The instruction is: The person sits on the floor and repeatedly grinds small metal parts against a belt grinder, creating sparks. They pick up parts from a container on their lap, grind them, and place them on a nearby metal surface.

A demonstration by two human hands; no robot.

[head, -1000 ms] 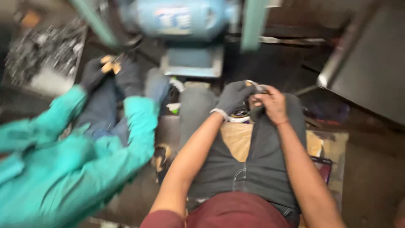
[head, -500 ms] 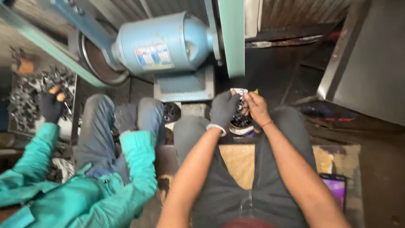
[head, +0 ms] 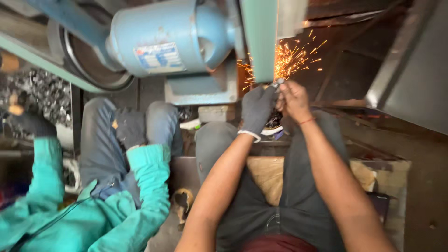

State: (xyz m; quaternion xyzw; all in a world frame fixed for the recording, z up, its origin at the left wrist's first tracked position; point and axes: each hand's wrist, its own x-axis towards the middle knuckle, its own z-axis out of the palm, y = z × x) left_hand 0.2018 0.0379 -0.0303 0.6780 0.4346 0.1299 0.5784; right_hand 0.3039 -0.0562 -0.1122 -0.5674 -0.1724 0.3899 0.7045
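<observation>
— Orange sparks point(head: 289, 56) fly where? I only have the head view to go on.

— Right at the edge of the pale green sanding belt point(head: 259, 42) that runs upright in front of the blue motor point(head: 163, 37). The person's two hands meet just beneath it, and the sparks spray up and to the right from that spot.

— What is being held?

— A small metal piece point(head: 279, 83), grey and mostly hidden. Its tip shows between the two hands and touches the belt's edge. I cannot tell its shape.

— And each hand?

— The left hand point(head: 256, 109) wears a dark grey glove with a white cuff, fingers curled tight around the piece. The right hand point(head: 294, 100) is bare, a thin red thread at the wrist, fingers pinched narrow on the same piece from the other side. The hands touch each other.

— Anything beside them?

— A second person sits just to the left in a teal long-sleeved top point(head: 140, 200) and blue jeans. One dark-gloved hand point(head: 129, 128) rests on that person's own knee; the other glove point(head: 28, 122) is raised far left, near a heap of small metal parts point(head: 42, 91). Brown cardboard point(head: 270, 172) lies across the wearer's lap, between the forearms.
</observation>
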